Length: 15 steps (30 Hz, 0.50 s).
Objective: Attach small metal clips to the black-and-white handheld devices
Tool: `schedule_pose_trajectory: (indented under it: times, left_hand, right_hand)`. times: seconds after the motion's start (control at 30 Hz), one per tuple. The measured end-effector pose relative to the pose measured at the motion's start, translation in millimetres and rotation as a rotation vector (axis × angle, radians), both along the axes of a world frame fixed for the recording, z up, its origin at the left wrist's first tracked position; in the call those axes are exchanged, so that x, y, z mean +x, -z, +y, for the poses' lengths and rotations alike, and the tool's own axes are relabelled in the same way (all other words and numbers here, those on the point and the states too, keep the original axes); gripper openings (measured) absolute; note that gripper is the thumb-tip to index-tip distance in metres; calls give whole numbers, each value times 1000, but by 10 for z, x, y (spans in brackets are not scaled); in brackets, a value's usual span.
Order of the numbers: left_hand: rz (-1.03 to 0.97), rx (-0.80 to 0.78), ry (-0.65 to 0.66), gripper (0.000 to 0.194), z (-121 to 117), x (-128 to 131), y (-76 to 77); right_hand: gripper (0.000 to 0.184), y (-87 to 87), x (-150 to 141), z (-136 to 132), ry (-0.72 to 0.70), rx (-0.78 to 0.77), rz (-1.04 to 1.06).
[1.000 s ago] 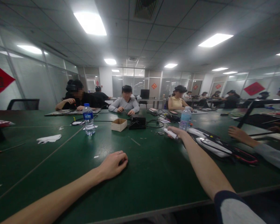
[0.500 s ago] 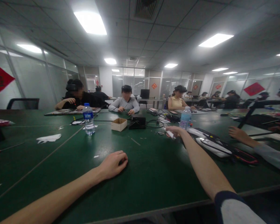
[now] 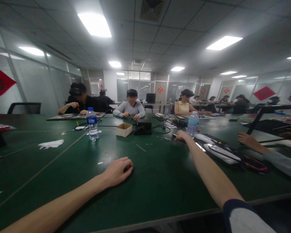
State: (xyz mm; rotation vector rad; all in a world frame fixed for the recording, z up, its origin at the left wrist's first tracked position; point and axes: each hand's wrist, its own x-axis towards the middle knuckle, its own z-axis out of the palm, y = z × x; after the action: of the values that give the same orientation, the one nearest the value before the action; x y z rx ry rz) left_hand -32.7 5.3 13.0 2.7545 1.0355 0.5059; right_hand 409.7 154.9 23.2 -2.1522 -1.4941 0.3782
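Note:
My left hand (image 3: 118, 170) rests on the green table (image 3: 145, 197), its fingers loosely curled in and nothing visible in them. My right hand (image 3: 182, 136) is stretched far forward, just in front of a clear water bottle (image 3: 192, 124). Its fingers are bent down and closed. A small dark end shows at the fingertips, but what the hand holds is mostly hidden. Several small metal bits (image 3: 166, 139) lie just left of those fingers. Close by on the right is a white and black device (image 3: 221, 153) with cables.
Another bottle with a blue cap (image 3: 91, 124) stands left of centre. An open small box (image 3: 123, 130) is beside a black box (image 3: 143, 127) and tangled cables. A white glove-like cloth (image 3: 50, 144) lies at left. A co-worker's hand (image 3: 246, 139) grips a dark frame at right.
My right hand has turned, fingers pointing down. The white tube-like object that showed in it before is out of sight. My left hand has stayed still.

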Motion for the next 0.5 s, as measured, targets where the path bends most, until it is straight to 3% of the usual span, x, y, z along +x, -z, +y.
schedule_pose_trajectory:
  times: [0.13,0.27,0.5]
  left_hand:
    - [6,3,-2,20,-5,4,-2]
    - [8,1,-2,21,1,6,3]
    - [-5,5,9,19,48,-31,64]
  right_hand:
    - [49,-62,-80,-75,55,-109,-181]
    - [50,-176,-190,-143,20,-186,-265]
    - [31,-422,-669,-246,-308,-449,-145]
